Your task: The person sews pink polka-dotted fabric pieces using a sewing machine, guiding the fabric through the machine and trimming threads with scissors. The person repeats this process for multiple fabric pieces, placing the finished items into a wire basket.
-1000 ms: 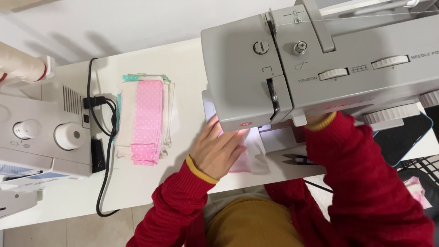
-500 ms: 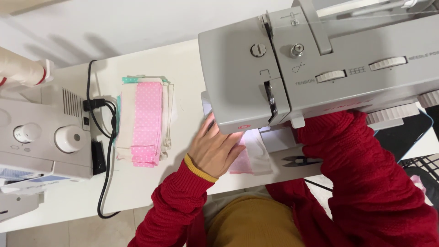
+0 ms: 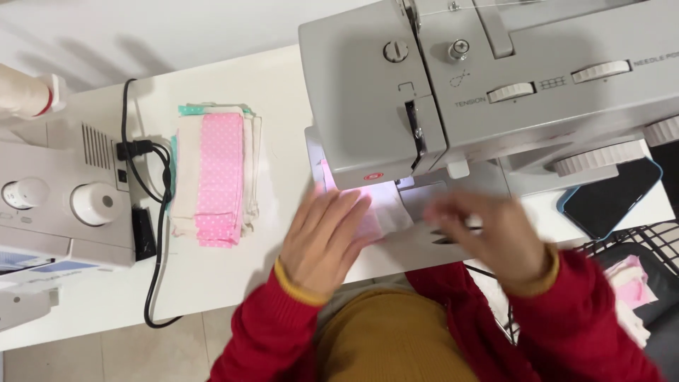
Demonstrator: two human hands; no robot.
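White tabletop [image 3: 283, 134] is stretching out beneath us, carrying a grey sewing machine [image 3: 488, 92] at the top right and a second, smaller machine [image 3: 49, 205] at the far left with a black cable [image 3: 152, 233] looping down beside it. Between the two machines we are seeing a folded stack of fabric strips [image 3: 216, 177], the top one pink with white dots, lying well apart from our hands.

We are laying our left hand [image 3: 325, 244] flat on a small piece of pale pink fabric [image 3: 385, 212], fingers held loosely side by side and pointing toward the machine's needle area. That fabric is sitting on the machine bed, just under the front of the sewing machine, lit by its lamp. Our right hand [image 3: 495, 237] is hovering just right of the fabric, blurred, so we cannot tell how its fingers are set or whether it is gripping anything. Both wrists are coming out of red sleeves with mustard cuffs. A dark phone [image 3: 612, 198] is resting at the table's right edge.
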